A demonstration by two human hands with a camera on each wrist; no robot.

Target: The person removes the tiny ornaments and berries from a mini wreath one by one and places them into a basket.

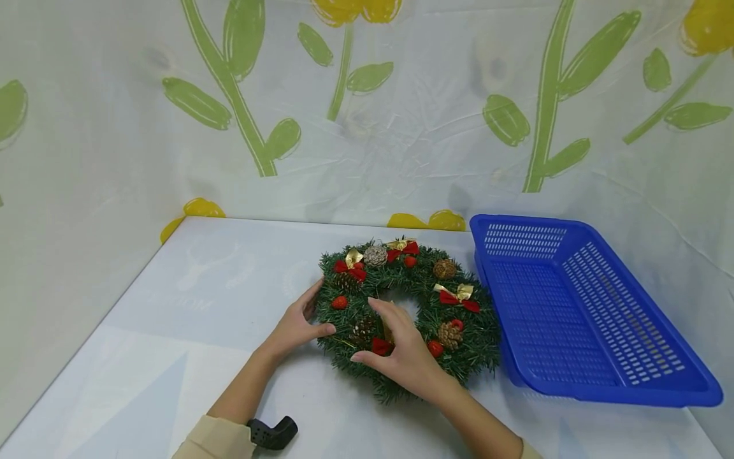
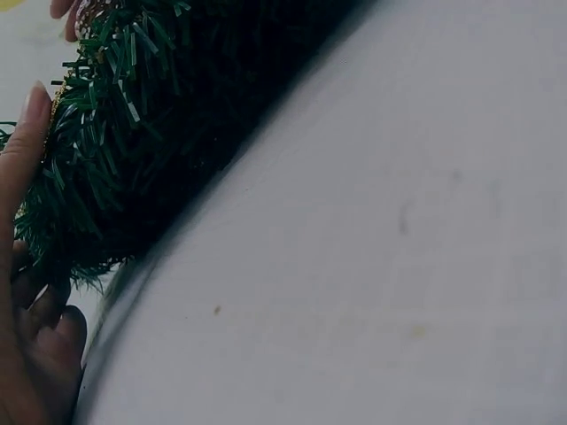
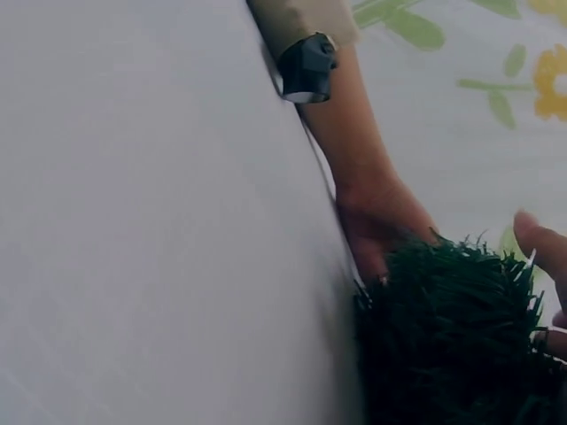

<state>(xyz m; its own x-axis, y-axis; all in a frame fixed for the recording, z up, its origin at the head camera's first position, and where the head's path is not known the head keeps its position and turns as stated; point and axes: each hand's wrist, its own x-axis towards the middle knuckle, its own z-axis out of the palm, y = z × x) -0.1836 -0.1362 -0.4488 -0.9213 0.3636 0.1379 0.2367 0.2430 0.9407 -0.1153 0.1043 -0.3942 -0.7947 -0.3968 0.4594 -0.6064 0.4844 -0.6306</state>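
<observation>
A green artificial Christmas wreath [image 1: 395, 278] lies on the white table, trimmed with red-and-gold bows, pinecones and red berries. At its left edge my left hand [image 1: 295, 328] grips the greenery, thumb on the upper side; in the left wrist view the other fingers [image 2: 58, 332] curl beneath the branches. My right hand [image 1: 404, 354] is over the near part of the ring, thumb and fingers spread apart around a red bow [image 1: 381, 346]. That hand partly hides the bow and the ring's centre hole. Dense green bristles [image 3: 452, 301] show between both hands in the right wrist view.
A blue plastic basket [image 1: 533, 331] with slotted walls stands against the wreath's right side. Behind the table [image 1: 189, 306] hangs a white cloth [image 1: 424, 146] printed with green leaves and yellow flowers. A black device [image 1: 274, 433] sits at my left wrist.
</observation>
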